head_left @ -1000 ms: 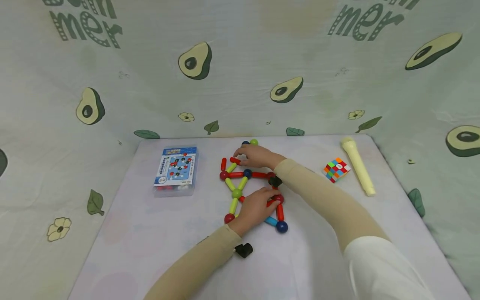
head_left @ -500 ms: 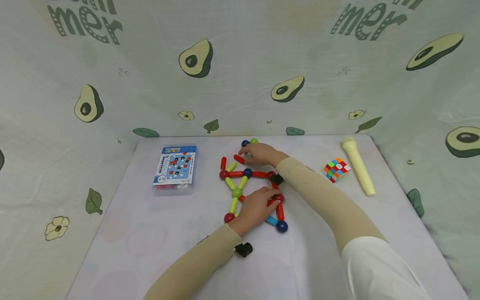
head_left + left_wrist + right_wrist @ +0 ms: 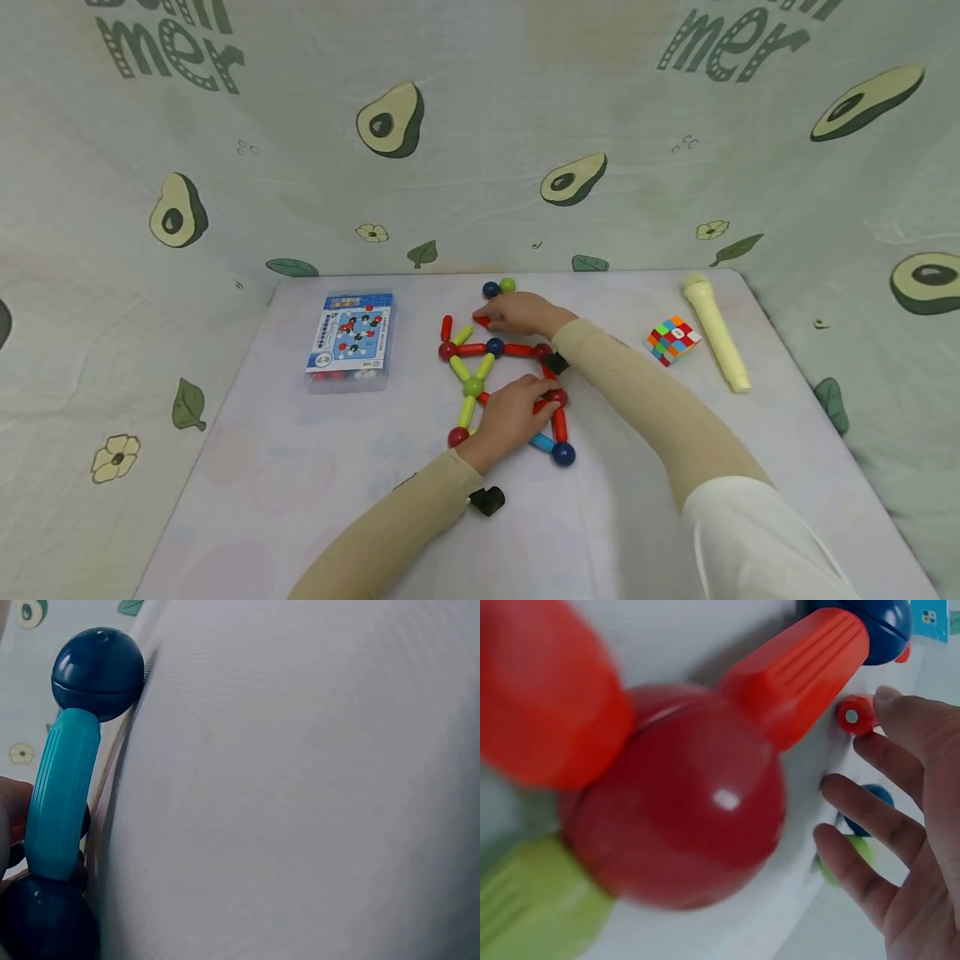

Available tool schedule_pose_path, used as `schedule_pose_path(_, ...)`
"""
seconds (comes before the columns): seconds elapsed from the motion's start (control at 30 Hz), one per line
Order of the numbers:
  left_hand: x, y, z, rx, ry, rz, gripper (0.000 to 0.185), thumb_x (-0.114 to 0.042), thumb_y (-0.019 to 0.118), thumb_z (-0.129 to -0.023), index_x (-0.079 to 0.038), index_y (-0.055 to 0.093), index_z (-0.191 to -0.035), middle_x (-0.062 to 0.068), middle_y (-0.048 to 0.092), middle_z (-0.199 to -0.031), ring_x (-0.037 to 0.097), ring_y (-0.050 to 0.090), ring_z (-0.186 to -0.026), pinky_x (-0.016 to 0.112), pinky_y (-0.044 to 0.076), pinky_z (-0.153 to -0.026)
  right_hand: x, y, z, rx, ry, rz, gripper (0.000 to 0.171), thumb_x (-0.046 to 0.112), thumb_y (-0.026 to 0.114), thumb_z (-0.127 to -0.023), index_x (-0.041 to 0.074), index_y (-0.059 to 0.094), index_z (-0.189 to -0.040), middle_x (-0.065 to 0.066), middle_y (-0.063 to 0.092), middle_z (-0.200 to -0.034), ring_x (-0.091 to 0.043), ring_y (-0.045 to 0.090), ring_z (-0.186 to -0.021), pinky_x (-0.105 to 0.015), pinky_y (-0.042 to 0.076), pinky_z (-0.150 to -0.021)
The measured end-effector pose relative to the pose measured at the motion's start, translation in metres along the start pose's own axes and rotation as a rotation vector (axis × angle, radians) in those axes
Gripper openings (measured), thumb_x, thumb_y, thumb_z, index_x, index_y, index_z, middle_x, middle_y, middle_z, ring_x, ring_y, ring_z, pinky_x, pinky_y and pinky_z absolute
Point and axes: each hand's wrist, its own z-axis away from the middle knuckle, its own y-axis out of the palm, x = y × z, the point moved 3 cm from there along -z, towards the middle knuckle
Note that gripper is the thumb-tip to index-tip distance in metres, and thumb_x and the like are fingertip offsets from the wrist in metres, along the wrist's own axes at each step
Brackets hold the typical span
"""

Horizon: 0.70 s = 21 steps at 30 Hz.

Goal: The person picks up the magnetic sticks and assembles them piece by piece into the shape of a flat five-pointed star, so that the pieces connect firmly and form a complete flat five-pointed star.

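A magnetic structure of coloured rods and balls lies on the table, with a red ball (image 3: pixel 447 351) and a green ball (image 3: pixel 473 387) on its left. My left hand (image 3: pixel 512 417) holds its right part, thumb and fingers around a red rod by a red ball (image 3: pixel 557 398). A light-blue rod (image 3: pixel 61 795) joining dark blue balls fills the left of the left wrist view. Beyond the structure's far side, my right hand (image 3: pixel 519 313) pinches a loose red rod (image 3: pixel 857 715) between thumb and index finger, its other fingers spread. A yellow-green rod (image 3: pixel 464 334) points outward from the structure nearby.
A loose blue ball (image 3: pixel 491 290) and green ball (image 3: pixel 507 285) lie at the table's far edge. A plastic box (image 3: pixel 350 342) stands at the left. A puzzle cube (image 3: pixel 673 340) and a pale yellow stick (image 3: pixel 716 333) are at the right.
My right hand has drawn the red rod slightly right, away from the yellow-green rod, and turned it so that less of it shows. My left hand stays in place.
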Motion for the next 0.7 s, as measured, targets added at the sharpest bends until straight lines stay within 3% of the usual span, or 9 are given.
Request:
schedule_pose_path(0.17, -0.001, 0.001, 0.000, 0.002, -0.002, -0.009, 0.038, -0.042, 0.066, -0.099, -0.029, 0.067, -0.134, -0.007, 0.068, -0.110, 0.006, 0.061, -0.087, 0.016, 0.050, -0.070, -0.007, -0.004, 0.009, -0.053, 0.042, -0.036, 0.037, 0.025, 0.070, -0.098, 0.021, 0.066, -0.134, -0.004, 0.069, -0.121, -0.022, 0.063, -0.106, -0.038, 0.052, -0.096)
schedule_pose_path(0.37, -0.002, 0.004, -0.001, 0.012, -0.012, -0.019, 0.038, -0.042, 0.066, -0.099, -0.029, 0.066, -0.134, -0.007, 0.068, -0.111, 0.005, 0.061, -0.088, 0.016, 0.051, -0.072, -0.026, -0.003, 0.023, -0.061, 0.110, -0.051, 0.024, 0.012, 0.062, -0.099, 0.018, 0.068, -0.121, -0.005, 0.068, -0.112, -0.024, 0.061, -0.101, -0.039, 0.051, -0.096)
schedule_pose_path(0.53, -0.002, 0.004, 0.000, 0.021, -0.030, -0.024, 0.039, -0.043, 0.066, -0.098, -0.030, 0.066, -0.135, -0.007, 0.067, -0.111, 0.005, 0.060, -0.089, 0.016, 0.051, -0.072, -0.038, 0.000, 0.033, -0.083, 0.124, -0.076, 0.028, 0.017, 0.062, -0.099, 0.013, 0.066, -0.127, -0.007, 0.066, -0.113, -0.025, 0.059, -0.102, -0.039, 0.051, -0.098)
schedule_pose_path(0.7, -0.003, 0.001, 0.000, 0.016, -0.027, -0.015, 0.038, -0.043, 0.067, -0.098, -0.029, 0.067, -0.134, -0.007, 0.067, -0.111, 0.006, 0.060, -0.088, 0.016, 0.050, -0.072, -0.031, -0.001, 0.033, -0.095, 0.074, -0.141, 0.039, 0.024, 0.065, -0.099, 0.013, 0.060, -0.136, -0.008, 0.065, -0.121, -0.023, 0.060, -0.103, -0.037, 0.052, -0.097)
